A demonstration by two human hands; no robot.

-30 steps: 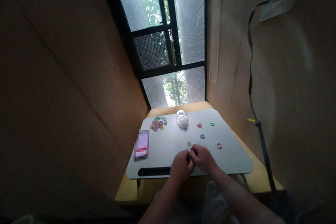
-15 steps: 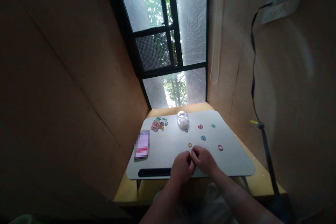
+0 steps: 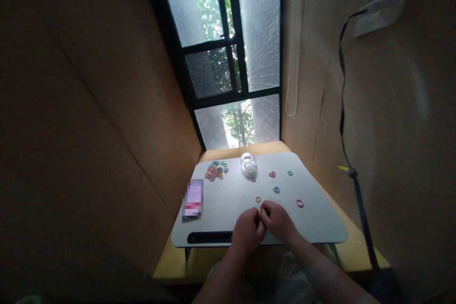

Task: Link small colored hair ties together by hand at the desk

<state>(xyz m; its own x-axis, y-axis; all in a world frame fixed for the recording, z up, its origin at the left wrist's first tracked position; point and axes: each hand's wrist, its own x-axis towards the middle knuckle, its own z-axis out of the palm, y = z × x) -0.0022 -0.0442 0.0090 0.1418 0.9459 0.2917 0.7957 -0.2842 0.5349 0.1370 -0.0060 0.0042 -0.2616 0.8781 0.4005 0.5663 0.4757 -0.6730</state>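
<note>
My left hand and my right hand meet over the near edge of the white lap table, both with curled fingers. Between the fingertips shows a sliver of a yellow hair tie, pinched by both hands and mostly hidden. Just beyond them lies another yellow hair tie. Around it on the tabletop are a blue bunch of hair ties, a pink one, a red cluster, a green one and a small purple one.
A clear rounded jar stands at the back of the white lap table. To its left lies a pile of mixed hair ties. A blurred phone-like item rests at the left edge. A black slot runs along the front.
The whole view has shifted slightly, with the table sitting a little lower. Both hands stay together, fingers pinched on the yellow hair tie; nothing on the table has moved.
</note>
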